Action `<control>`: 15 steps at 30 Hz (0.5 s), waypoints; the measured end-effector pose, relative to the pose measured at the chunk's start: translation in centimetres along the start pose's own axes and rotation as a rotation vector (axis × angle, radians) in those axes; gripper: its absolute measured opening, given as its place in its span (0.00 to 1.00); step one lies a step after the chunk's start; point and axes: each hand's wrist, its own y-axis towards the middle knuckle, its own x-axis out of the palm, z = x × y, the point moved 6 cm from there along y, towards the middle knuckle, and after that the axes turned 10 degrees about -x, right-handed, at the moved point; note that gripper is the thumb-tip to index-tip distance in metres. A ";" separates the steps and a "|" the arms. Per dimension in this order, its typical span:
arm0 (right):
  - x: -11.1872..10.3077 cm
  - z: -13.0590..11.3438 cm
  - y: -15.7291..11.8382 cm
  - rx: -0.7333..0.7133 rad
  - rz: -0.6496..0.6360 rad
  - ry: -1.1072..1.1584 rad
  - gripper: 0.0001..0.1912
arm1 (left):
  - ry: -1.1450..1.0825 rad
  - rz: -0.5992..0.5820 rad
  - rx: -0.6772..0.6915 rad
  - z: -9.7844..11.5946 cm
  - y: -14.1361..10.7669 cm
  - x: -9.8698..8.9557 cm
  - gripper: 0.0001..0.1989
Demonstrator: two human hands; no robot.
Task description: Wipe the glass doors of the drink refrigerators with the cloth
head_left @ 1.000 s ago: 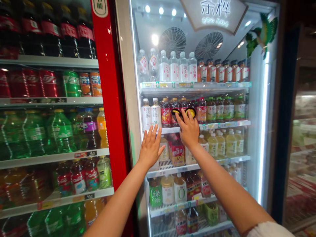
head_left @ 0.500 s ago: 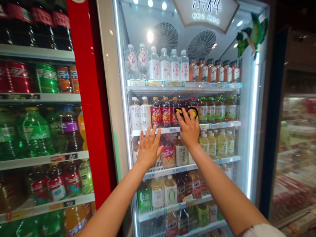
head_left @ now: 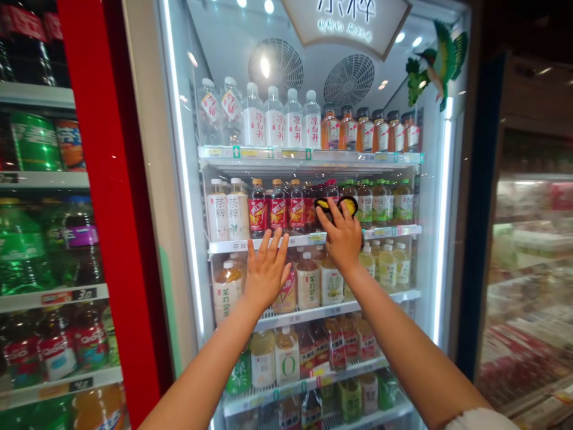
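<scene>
My left hand (head_left: pixel 267 272) is raised with its fingers spread in front of the lit drinks fridge (head_left: pixel 313 316), at the height of its middle shelves. Whether the palm touches a glass door, I cannot tell. Higher and to the right, my right hand (head_left: pixel 342 239) grips a black thing with two yellow ovals (head_left: pixel 350 206); its kind is not clear. The fingers lie over its middle and hide part of it. Behind the hands stand red-labelled tea bottles (head_left: pixel 277 209) and green-labelled tea bottles (head_left: pixel 380 203).
At the left, past a red upright panel (head_left: pixel 107 209), another drinks shelf (head_left: pixel 45 298) holds bottles and cans. Clear water bottles (head_left: pixel 273 116) line the fridge's top shelf. A green bird ornament (head_left: pixel 441 63) sits at its upper right. Further right is a blurred goods rack (head_left: pixel 532 269).
The fridge and neighbouring shelves have slid left in view. Both hands keep nearly the same place in the picture, so they now lie further right against the bottles. The right hand's grip is unchanged.
</scene>
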 end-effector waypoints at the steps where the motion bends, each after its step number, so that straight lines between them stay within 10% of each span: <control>1: -0.1 0.6 -1.1 0.040 0.014 -0.003 0.36 | 0.004 -0.003 -0.002 0.3 -0.2 0.1 0.44; 8: 0.2 -0.9 -4.8 -0.149 -0.060 0.046 0.33 | 0.008 -0.007 0.017 2.4 0.0 1.0 0.44; 15: -0.3 5.4 -2.4 -0.004 0.043 0.027 0.38 | -0.016 -0.038 0.018 5.0 0.8 1.9 0.42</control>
